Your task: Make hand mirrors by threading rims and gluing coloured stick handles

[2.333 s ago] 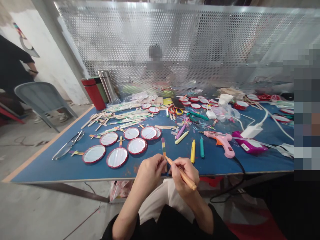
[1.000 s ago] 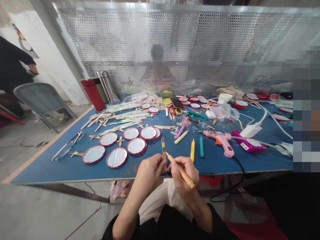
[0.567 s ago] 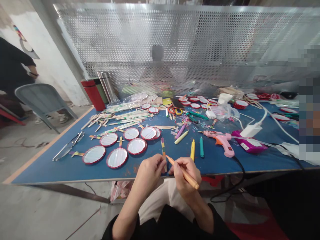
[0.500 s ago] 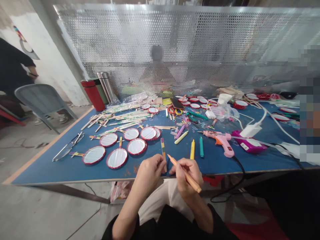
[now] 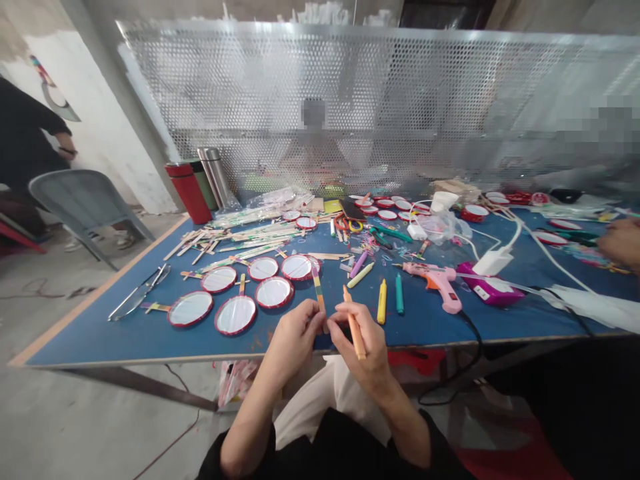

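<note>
My left hand pinches a wooden craft stick coloured in purple, yellow and green bands. The stick's far end rises from the table's front edge toward the round mirrors. An orange marker rests in my right hand, tip pointing away from me. The thumb and a finger of that hand are at the stick's near end, close to my left fingers. Just beyond my right hand lie a yellow marker and a teal marker. Several red-rimmed mirrors lie to the left, some with coloured stick handles.
A pink glue gun with its cord lies right, by a purple box. Loose sticks pile up behind the mirrors. Bottles stand at the back left. A co-worker's hand is at the far right.
The orange marker's tip has swung away from the stick and the marker now sits more upright in my right hand. My right fingers have come to the stick, which tilts left.
</note>
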The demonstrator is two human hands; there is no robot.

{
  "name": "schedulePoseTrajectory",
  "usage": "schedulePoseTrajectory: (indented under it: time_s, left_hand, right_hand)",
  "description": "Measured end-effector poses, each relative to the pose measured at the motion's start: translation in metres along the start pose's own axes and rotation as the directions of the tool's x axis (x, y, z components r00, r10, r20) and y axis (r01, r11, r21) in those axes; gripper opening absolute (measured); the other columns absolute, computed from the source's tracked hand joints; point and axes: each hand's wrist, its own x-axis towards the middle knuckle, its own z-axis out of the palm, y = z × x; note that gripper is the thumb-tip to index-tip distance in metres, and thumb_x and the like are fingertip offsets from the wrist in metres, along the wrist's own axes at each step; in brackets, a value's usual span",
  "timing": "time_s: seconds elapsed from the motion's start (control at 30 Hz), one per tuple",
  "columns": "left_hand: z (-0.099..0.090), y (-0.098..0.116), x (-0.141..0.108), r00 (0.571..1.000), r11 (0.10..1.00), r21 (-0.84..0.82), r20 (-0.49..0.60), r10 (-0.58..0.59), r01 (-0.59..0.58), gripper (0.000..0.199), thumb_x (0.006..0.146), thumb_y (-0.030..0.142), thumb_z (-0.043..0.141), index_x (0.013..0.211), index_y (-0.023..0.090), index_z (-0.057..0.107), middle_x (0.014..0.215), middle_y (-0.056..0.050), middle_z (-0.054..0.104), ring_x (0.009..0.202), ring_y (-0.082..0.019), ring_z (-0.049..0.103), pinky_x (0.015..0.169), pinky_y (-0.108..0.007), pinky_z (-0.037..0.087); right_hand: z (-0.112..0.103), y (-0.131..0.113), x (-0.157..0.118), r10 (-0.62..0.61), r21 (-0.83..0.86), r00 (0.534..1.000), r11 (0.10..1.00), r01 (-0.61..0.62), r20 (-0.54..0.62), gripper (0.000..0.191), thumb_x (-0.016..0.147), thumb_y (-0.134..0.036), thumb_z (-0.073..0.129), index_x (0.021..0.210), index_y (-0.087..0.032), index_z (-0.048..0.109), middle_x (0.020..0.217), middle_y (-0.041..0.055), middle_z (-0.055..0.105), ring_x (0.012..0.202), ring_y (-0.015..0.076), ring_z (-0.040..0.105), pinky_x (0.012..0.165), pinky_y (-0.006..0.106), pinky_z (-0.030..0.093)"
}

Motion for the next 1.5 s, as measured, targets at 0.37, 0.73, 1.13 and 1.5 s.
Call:
schedulePoseTrajectory:
  time_s: [0.37,0.73,1.13,1.5]
  left_hand:
    - [0.001,0.003,0.001,1.000,1.000,-0.010,0.003,-0.027,0.027,0.024,0.090,0.035,0.044,0.075,0.021,0.056,0.060,0.006,0.055,0.044,-0.010,0.049,0.046,-0.020,0.036]
    - [0.000,-0.004,0.002,0.998,0.987,-0.147,0.006,-0.064,0.064,0.023,0.093,0.038,0.039,0.077,0.023,0.046,0.045,0.012,0.048,0.030,-0.009,0.046,0.039,-0.020,0.031]
    - [-0.006,-0.009,0.005,0.987,0.949,-0.308,0.161,-0.023,0.072,0.024,0.090,0.044,0.045,0.081,0.021,0.045,0.075,0.001,0.070,0.036,-0.009,0.058,0.042,-0.021,0.039]
    - [-0.009,-0.008,0.001,0.979,0.963,-0.263,0.205,-0.011,0.066,0.021,0.093,0.039,0.042,0.087,0.020,0.047,0.076,0.001,0.072,0.041,-0.009,0.061,0.048,-0.021,0.043]
  right_hand:
    - [-0.001,0.005,0.000,-0.031,-0.066,0.999,0.997,0.034,0.032,0.006,0.090,-0.019,0.056,0.095,-0.022,0.054,0.083,0.0021,0.063,0.076,0.0168,0.062,0.071,0.029,0.051]
    - [0.002,0.006,-0.001,-0.131,-0.142,0.991,0.981,0.133,0.020,0.015,0.090,-0.016,0.056,0.104,-0.021,0.057,0.090,0.0053,0.068,0.082,0.0200,0.063,0.075,0.033,0.051]
    - [-0.023,0.006,0.012,-0.201,-0.210,0.964,0.949,0.235,0.174,0.023,0.094,-0.013,0.047,0.115,-0.020,0.056,0.088,0.0052,0.070,0.083,0.0205,0.063,0.077,0.033,0.046]
    - [-0.086,0.034,0.030,-0.117,-0.507,0.789,0.708,0.492,0.603,0.026,0.090,-0.009,0.051,0.115,-0.016,0.058,0.106,0.0104,0.067,0.103,0.0240,0.057,0.088,0.038,0.035]
